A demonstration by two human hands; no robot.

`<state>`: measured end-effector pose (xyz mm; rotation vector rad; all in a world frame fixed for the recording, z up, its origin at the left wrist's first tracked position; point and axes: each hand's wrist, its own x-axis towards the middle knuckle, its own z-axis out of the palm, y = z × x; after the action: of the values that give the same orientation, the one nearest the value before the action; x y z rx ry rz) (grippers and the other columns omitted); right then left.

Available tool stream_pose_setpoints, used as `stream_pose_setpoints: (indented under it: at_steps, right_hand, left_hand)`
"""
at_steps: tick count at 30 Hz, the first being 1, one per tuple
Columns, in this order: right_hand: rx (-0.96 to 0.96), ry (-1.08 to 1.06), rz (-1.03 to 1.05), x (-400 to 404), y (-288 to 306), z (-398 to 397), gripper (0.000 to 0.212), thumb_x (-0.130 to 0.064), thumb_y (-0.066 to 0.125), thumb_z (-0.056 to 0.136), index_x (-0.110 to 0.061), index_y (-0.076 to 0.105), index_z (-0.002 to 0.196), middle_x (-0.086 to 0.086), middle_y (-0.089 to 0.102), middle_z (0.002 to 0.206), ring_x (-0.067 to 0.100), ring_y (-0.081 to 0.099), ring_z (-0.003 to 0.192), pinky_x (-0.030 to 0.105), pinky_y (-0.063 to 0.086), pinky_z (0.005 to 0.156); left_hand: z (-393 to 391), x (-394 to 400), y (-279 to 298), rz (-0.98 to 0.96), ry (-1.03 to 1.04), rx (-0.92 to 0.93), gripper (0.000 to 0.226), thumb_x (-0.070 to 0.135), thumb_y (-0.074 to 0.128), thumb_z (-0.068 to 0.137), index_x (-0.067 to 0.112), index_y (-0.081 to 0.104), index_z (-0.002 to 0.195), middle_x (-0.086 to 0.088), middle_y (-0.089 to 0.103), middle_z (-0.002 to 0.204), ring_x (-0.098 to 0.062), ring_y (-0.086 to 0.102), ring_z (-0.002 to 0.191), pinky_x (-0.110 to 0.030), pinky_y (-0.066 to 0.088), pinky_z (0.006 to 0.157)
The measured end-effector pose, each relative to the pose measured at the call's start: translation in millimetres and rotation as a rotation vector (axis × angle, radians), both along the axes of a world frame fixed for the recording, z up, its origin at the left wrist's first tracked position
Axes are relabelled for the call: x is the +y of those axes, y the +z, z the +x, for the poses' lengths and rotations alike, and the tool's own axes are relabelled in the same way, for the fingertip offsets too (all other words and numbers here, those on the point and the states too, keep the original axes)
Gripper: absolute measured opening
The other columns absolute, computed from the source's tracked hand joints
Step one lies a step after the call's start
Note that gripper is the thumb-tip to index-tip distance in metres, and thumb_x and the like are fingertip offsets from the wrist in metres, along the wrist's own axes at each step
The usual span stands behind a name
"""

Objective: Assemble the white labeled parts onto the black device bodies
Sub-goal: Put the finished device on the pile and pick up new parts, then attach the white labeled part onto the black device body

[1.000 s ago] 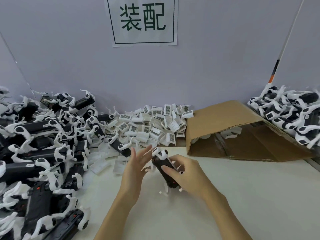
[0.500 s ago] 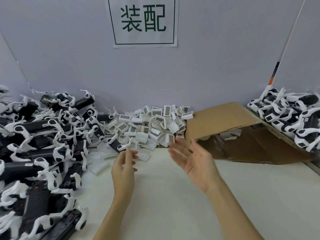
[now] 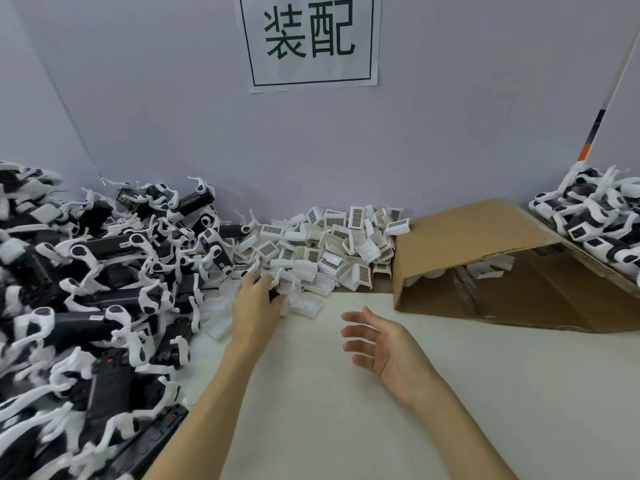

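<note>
The left hand (image 3: 257, 299) reaches into the pile of white labeled parts (image 3: 322, 251), fingers curled over something dark; what it grips is unclear. The right hand (image 3: 384, 344) hovers empty, fingers relaxed. Left of it, many black device bodies (image 3: 86, 306) wait; finished units (image 3: 595, 223) are heaped far right.

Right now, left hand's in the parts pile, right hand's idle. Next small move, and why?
Probably lift the left hand back toward the bare table, bringing out whatever it is closing on. Its fingers curl over something dark at the near edge of the white labeled parts, though what it holds is hidden. The right hand waits open and empty over the table, ready to take it.
</note>
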<state>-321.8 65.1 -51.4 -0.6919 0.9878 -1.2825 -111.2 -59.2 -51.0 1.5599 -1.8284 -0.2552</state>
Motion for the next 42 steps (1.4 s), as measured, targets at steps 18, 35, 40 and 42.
stream_pose_setpoints:
  at_steps: [18,35,40,42]
  right_hand:
    - [-0.201,-0.203,-0.115,-2,1,-13,0.042,-0.028,0.063,0.104,0.002,0.065,0.133,0.024,0.067,0.135,0.036,0.069,0.121,0.048,0.059,0.1]
    - [0.486,-0.314,-0.167,6,0,3,0.062,-0.063,0.073,0.08,-0.029,0.068,0.132,0.016,0.069,0.117,0.012,0.078,0.085,0.013,0.054,0.074]
    - [0.507,-0.357,-0.18,9,6,-5,0.067,-0.069,0.076,0.074,-0.037,0.067,0.132,0.013,0.066,0.123,0.011,0.077,0.085,0.016,0.053,0.074]
    - [0.505,-0.372,-0.184,11,7,-5,0.07,-0.074,0.075,0.071,-0.036,0.068,0.129,0.003,0.069,0.119,0.01,0.077,0.084,0.015,0.054,0.072]
  left_hand:
    - [-50,75,-26,0.464,-0.652,1.335,0.032,0.03,0.072,0.094,0.011,0.069,0.12,-0.016,0.073,0.129,-0.031,0.069,0.12,-0.032,0.058,0.095]
    - [-41,77,-22,0.56,-0.427,1.229,0.058,0.055,0.084,0.085,0.003,0.072,0.107,-0.014,0.074,0.107,-0.028,0.063,0.063,-0.031,0.047,0.051]
    - [-40,77,-20,0.554,-0.536,1.118,0.052,0.068,0.081,0.083,0.019,0.084,0.101,-0.003,0.077,0.108,-0.029,0.063,0.061,-0.032,0.048,0.052]
    - [-42,80,-19,0.548,-0.506,1.063,0.053,0.071,0.08,0.082,0.022,0.084,0.1,-0.002,0.078,0.103,-0.03,0.065,0.062,-0.033,0.05,0.052]
